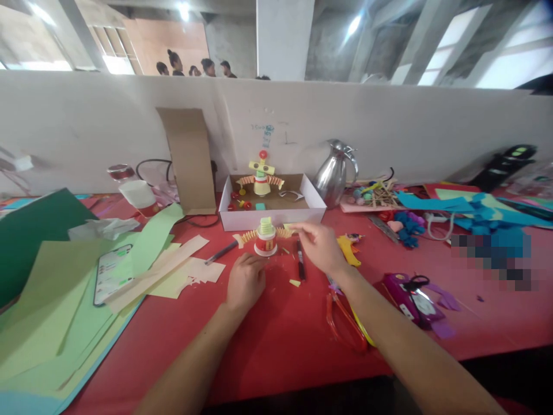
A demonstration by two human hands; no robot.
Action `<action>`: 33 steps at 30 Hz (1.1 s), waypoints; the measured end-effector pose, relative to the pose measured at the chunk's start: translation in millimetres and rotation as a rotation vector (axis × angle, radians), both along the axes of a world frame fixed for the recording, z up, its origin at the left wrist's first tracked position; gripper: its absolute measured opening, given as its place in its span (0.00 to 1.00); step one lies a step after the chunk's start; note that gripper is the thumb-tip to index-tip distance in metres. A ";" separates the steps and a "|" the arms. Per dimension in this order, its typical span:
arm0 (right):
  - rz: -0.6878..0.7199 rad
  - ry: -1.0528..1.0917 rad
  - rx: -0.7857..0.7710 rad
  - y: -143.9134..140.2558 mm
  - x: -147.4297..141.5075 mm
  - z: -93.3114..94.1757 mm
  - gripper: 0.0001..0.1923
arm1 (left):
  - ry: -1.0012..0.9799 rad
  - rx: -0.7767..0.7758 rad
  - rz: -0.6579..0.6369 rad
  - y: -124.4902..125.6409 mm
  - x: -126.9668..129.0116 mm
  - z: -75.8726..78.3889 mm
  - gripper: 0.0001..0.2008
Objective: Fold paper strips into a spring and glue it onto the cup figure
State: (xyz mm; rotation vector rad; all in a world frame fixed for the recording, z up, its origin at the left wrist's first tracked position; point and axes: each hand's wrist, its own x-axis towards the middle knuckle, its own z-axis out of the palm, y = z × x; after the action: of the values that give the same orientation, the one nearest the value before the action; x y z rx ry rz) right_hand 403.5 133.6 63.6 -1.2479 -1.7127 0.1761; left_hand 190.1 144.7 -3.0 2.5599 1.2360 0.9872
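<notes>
A small paper-cup figure stands upright on the red table, with a red and white body, a folded green paper neck on top and an accordion-folded paper arm on each side. My right hand reaches in from the right, its fingertips pinched at the outer end of the right folded paper arm. Just in front of the cup, my left hand rests with its fingers curled in; whatever may be inside them is hidden. A black marker lies beside the cup, and a pen lies to its left.
Behind stands a white box holding a finished-looking similar figure. A steel jug is beside it. Red-handled scissors, a yellow glue gun and a purple device lie right; paper sheets and a phone left.
</notes>
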 end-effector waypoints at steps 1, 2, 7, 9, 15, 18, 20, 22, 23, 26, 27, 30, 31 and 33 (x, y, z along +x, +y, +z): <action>0.025 -0.007 -0.045 -8.9 -2.3 -7.4 0.19 | -0.006 0.003 -0.007 0.2 -0.6 -0.1 0.18; 0.052 -0.014 -0.090 -17.2 -4.7 -15.2 0.19 | -0.015 0.003 -0.014 0.3 -1.2 -0.4 0.18; 0.143 -0.099 -0.259 -50.1 -14.3 -46.5 0.21 | -0.030 -0.040 -0.038 0.7 -2.5 -1.7 0.19; 0.162 -0.137 -0.280 -60.6 -17.3 -52.0 0.22 | -0.039 -0.038 -0.045 1.7 -3.9 3.7 0.17; 0.216 -0.203 -0.388 -85.7 -25.6 -56.9 0.22 | -0.170 0.149 0.273 18.4 -8.0 55.8 0.22; 0.238 -0.193 -0.421 -93.2 -30.6 -59.9 0.22 | -0.005 0.023 0.312 36.2 -1.4 79.2 0.39; 0.253 -0.194 -0.438 -98.1 -34.8 -61.7 0.22 | 0.126 -0.079 0.271 50.5 4.6 86.0 0.44; 0.273 -0.205 -0.450 -103.6 -38.1 -62.0 0.23 | 0.238 -0.157 0.227 64.8 9.5 87.3 0.45; 0.281 -0.214 -0.454 -105.8 -38.4 -61.1 0.23 | 0.282 -0.185 0.213 71.2 11.3 86.8 0.46; 0.267 -0.244 -0.445 -103.0 -28.7 -52.2 0.25 | 0.341 -0.232 0.182 85.3 14.2 84.0 0.44; 0.232 -0.255 -0.433 -96.6 -20.9 -47.0 0.25 | 0.340 -0.246 0.171 88.2 14.7 83.2 0.43; 0.003 -0.324 -0.384 -55.8 11.6 -27.6 0.23 | 0.329 -0.288 0.141 93.9 15.8 82.1 0.42; -0.095 -0.373 -0.365 -36.5 22.9 -21.6 0.21 | 0.331 -0.296 0.133 95.3 16.0 82.6 0.42; -0.265 -0.540 -0.382 4.4 40.6 -13.2 0.20 | 0.348 -0.300 0.123 97.0 15.4 84.9 0.45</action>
State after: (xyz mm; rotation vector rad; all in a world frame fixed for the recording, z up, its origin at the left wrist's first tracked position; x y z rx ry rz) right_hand 444.0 138.0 50.4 -1.9234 -1.9983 0.0020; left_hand 205.5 241.7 81.9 2.5027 1.5080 0.3407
